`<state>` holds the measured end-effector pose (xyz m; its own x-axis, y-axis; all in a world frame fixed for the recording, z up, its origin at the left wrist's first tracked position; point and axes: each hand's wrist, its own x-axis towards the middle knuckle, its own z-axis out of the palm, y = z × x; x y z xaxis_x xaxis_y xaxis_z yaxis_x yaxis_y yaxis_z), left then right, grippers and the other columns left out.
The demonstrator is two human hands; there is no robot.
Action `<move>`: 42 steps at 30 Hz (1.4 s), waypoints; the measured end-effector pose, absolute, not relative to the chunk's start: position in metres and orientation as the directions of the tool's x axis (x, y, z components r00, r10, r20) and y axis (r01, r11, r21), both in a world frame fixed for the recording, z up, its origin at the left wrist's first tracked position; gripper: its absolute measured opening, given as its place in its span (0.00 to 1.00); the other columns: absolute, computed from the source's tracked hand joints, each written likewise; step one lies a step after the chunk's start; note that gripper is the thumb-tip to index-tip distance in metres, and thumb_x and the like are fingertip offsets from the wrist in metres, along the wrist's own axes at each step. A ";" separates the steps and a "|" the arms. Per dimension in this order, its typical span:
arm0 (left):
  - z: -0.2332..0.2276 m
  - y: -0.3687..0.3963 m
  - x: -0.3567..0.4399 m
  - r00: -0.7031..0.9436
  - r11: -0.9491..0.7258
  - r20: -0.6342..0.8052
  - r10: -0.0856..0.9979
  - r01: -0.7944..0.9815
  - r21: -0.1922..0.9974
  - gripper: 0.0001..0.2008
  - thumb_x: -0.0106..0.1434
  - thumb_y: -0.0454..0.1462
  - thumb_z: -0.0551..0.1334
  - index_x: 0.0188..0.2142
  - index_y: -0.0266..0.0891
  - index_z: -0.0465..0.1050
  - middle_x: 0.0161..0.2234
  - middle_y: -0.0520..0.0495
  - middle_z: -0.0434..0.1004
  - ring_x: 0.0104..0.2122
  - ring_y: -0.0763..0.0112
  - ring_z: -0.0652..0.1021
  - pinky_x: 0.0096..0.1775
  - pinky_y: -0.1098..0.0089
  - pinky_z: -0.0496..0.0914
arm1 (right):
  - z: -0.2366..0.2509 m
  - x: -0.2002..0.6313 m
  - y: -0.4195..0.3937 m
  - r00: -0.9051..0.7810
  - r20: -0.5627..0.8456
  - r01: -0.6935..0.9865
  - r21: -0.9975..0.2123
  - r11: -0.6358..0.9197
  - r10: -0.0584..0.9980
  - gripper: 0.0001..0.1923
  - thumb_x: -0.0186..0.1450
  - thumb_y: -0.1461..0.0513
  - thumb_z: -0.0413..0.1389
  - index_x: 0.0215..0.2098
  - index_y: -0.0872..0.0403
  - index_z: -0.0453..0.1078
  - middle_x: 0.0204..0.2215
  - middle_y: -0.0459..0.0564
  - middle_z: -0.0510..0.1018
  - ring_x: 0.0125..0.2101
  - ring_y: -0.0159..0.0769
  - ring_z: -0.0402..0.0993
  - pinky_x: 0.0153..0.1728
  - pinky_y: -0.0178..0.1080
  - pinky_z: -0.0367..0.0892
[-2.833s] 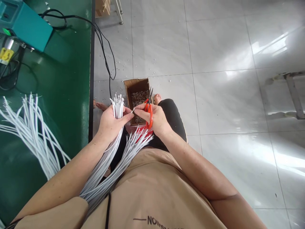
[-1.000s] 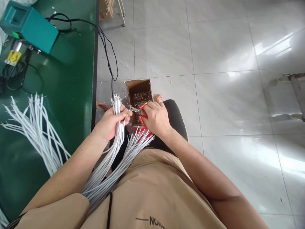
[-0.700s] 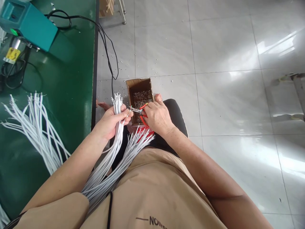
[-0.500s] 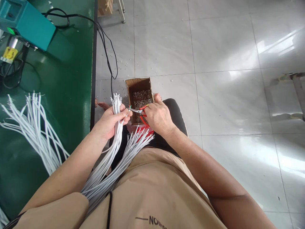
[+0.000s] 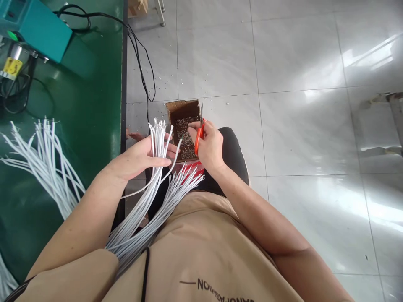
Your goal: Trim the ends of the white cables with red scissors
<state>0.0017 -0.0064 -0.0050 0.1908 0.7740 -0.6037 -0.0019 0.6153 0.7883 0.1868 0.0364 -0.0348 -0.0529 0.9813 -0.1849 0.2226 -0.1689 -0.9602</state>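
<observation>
My left hand [image 5: 140,157] holds a bundle of white cables [image 5: 156,144] upright, fingers loosely wrapped, cable tips fanning above the fingers. One cable bends out to the right toward my right hand. My right hand [image 5: 209,144] grips orange-handled scissors [image 5: 199,134], blades pointing up and away over a small cardboard box [image 5: 184,111] holding small cut scraps. A second spread of white cables [image 5: 181,186] lies across my lap under both hands.
A green workbench [image 5: 91,109] runs along the left, carrying loose white cables [image 5: 40,155], a teal machine [image 5: 36,27] and black cords [image 5: 140,54] that hang to the tiled floor. Small scraps dot the floor near the box. A metal frame [image 5: 392,105] stands at the right.
The scissors were at a cable tip beside my left thumb; now my right hand has lifted away with the blades turned upward. My left fingers have loosened and the cable tips have fanned out.
</observation>
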 end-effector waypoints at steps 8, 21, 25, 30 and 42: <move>0.001 -0.006 -0.003 0.221 0.570 -0.565 0.795 0.050 0.820 0.28 0.50 0.31 0.72 0.51 0.43 0.71 0.42 0.45 0.79 0.42 0.65 0.80 0.45 0.64 0.76 | -0.023 0.175 0.019 -0.278 -0.085 0.215 -0.976 -0.024 0.957 0.13 0.63 0.56 0.56 0.23 0.54 0.66 0.28 0.47 0.72 0.30 0.31 0.69 0.34 0.36 0.62; -0.003 -0.003 -0.010 0.088 0.585 -0.602 0.794 0.164 0.794 0.27 0.46 0.36 0.75 0.46 0.40 0.73 0.32 0.52 0.77 0.31 0.70 0.77 0.38 0.67 0.71 | -0.022 0.180 0.019 -0.365 -0.360 0.101 -0.932 -0.348 0.859 0.13 0.55 0.54 0.63 0.29 0.56 0.74 0.23 0.43 0.73 0.25 0.28 0.66 0.30 0.34 0.62; 0.001 -0.003 -0.010 0.053 0.567 -0.581 0.812 0.166 0.807 0.17 0.46 0.37 0.75 0.33 0.40 0.72 0.28 0.54 0.75 0.29 0.73 0.75 0.35 0.70 0.69 | -0.026 0.183 0.018 -0.298 -0.394 0.061 -0.917 -0.395 0.869 0.14 0.58 0.52 0.60 0.31 0.56 0.74 0.23 0.42 0.72 0.24 0.27 0.64 0.30 0.33 0.62; 0.007 -0.006 -0.010 0.047 0.556 -0.569 0.821 0.157 0.816 0.16 0.49 0.38 0.73 0.35 0.40 0.71 0.31 0.53 0.76 0.29 0.73 0.75 0.33 0.71 0.68 | -0.030 0.195 0.018 -0.082 -0.123 0.380 -0.921 -0.083 0.989 0.09 0.63 0.59 0.54 0.33 0.55 0.75 0.32 0.48 0.76 0.32 0.32 0.69 0.38 0.36 0.63; 0.012 -0.013 -0.010 -0.019 0.485 -0.491 0.871 0.196 0.852 0.17 0.51 0.39 0.73 0.37 0.40 0.70 0.37 0.50 0.79 0.38 0.68 0.79 0.43 0.65 0.71 | -0.022 0.190 -0.002 -0.341 -0.382 0.641 -0.763 -0.084 0.859 0.19 0.59 0.49 0.58 0.21 0.54 0.64 0.23 0.44 0.71 0.23 0.27 0.59 0.26 0.33 0.54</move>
